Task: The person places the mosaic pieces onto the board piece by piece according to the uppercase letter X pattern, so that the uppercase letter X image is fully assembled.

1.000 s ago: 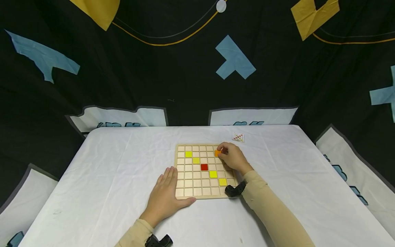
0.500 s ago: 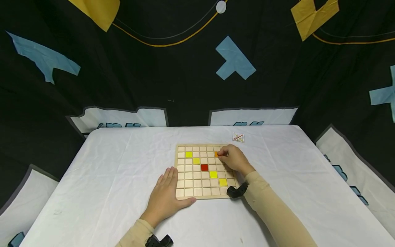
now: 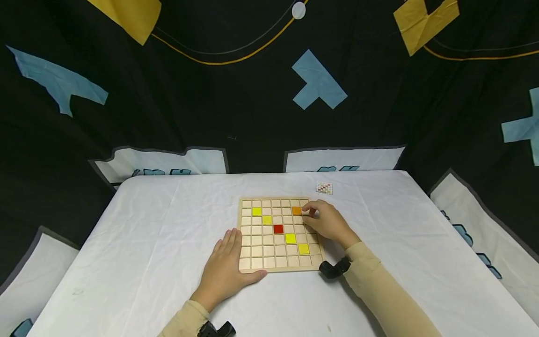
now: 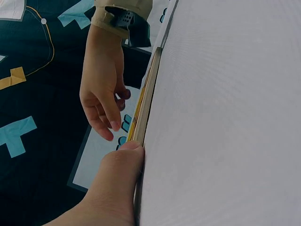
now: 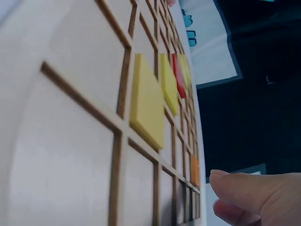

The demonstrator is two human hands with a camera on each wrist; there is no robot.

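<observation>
A wooden grid board (image 3: 257,251) lies on the white-covered table. My left hand (image 3: 225,262) rests along its left edge with fingers straight and the thumb at the front edge; the left wrist view shows that thumb (image 4: 115,172) against the board's side. Near the far right part of the board is my right hand (image 3: 329,223), fingers loosely bent, with nothing visible between them. Just left of its fingertips an orange tile (image 3: 296,210) sits in a square. A red tile (image 3: 278,229) and several yellow tiles, one near the front right (image 3: 303,249), form a diagonal.
Behind the board's right side lies a small card (image 3: 324,187) printed with a coloured grid pattern. White cloth (image 3: 139,243) covers the table all around. A dark curtain (image 3: 252,112) with blue and yellow shapes hangs behind the far edge.
My right hand has let go of the orange tile, now lying in its square, and has drawn back a little to the right. The left hand stays in place.
</observation>
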